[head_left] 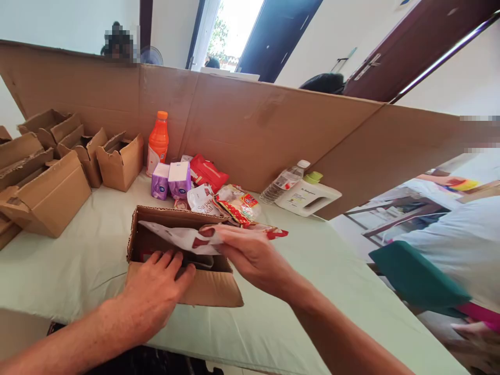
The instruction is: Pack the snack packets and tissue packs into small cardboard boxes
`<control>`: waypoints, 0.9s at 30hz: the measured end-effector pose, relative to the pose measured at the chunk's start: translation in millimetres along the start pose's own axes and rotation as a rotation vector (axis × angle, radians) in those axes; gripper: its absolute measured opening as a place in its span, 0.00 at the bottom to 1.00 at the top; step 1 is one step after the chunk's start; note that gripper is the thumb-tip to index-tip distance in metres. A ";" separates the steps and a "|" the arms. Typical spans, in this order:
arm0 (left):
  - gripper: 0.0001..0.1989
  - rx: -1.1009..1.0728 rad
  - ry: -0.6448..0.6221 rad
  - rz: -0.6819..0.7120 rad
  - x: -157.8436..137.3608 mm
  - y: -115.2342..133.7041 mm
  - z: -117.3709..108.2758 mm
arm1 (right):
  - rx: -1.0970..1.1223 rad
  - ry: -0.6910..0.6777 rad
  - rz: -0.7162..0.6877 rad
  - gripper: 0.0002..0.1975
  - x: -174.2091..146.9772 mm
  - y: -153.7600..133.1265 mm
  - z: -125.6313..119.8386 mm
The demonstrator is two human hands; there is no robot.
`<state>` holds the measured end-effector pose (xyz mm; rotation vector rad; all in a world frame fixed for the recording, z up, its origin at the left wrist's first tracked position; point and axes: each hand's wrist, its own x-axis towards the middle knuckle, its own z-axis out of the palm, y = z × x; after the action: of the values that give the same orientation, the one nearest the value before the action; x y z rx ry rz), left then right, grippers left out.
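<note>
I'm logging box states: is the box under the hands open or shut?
Open: the box shows its inside, the left hand reaches over its near edge, and the right hand holds a packet at its mouth.

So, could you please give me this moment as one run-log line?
left hand: partly inside open box | right hand: holding white packet at box opening | beyond box: purple packs, orange bottle

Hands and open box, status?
Right hand pinching white pouch at the box's open top. Left hand over cardboard box's near side, fingers reaching in. Printed packets close behind box.
</note>
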<state>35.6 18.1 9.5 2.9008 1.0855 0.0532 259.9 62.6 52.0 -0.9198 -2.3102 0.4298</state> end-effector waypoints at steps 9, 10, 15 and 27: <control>0.33 0.054 0.074 -0.006 3.2 -7.8 11.0 | -0.045 -0.345 0.161 0.23 21.8 19.6 29.3; 0.33 0.055 0.084 -0.011 3.4 -8.5 12.4 | -0.075 -0.335 0.157 0.25 22.2 16.0 25.3; 0.30 0.035 0.101 -0.012 4.9 -9.3 13.8 | -0.206 -0.343 0.208 0.22 38.4 -2.2 17.1; 0.30 -0.002 0.369 -0.111 -12.5 -17.1 2.9 | -0.400 -0.747 0.227 0.15 83.8 -4.3 54.6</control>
<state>15.1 22.7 5.6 2.8914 1.2884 0.6062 174.6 114.6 47.5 -1.4029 -3.0528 0.4683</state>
